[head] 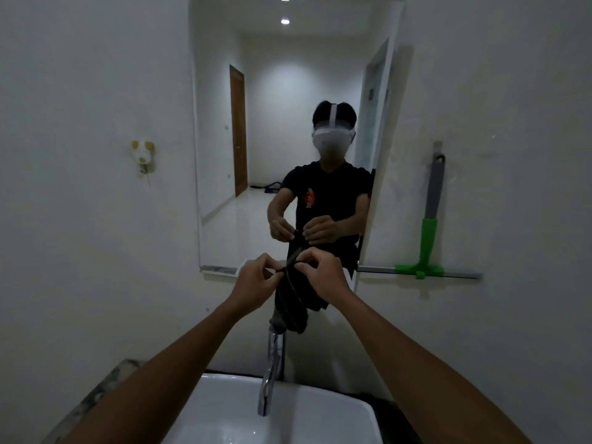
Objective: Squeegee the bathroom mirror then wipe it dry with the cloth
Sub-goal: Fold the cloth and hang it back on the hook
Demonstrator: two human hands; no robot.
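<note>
At centre frame, below the mirror (288, 139), left hand (254, 282) and right hand (323, 274) pinch the dark cloth (290, 306) over the tap, while the squeegee (429, 225) hangs at right, apparently finished, leaving the wiping.

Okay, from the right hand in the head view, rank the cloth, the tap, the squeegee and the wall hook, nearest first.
From the right hand:
1. Cloth, pinched in its fingers.
2. Tap, just below over the sink.
3. Squeegee, hanging on the wall to the right.
4. Wall hook, far left of the mirror.
</note>
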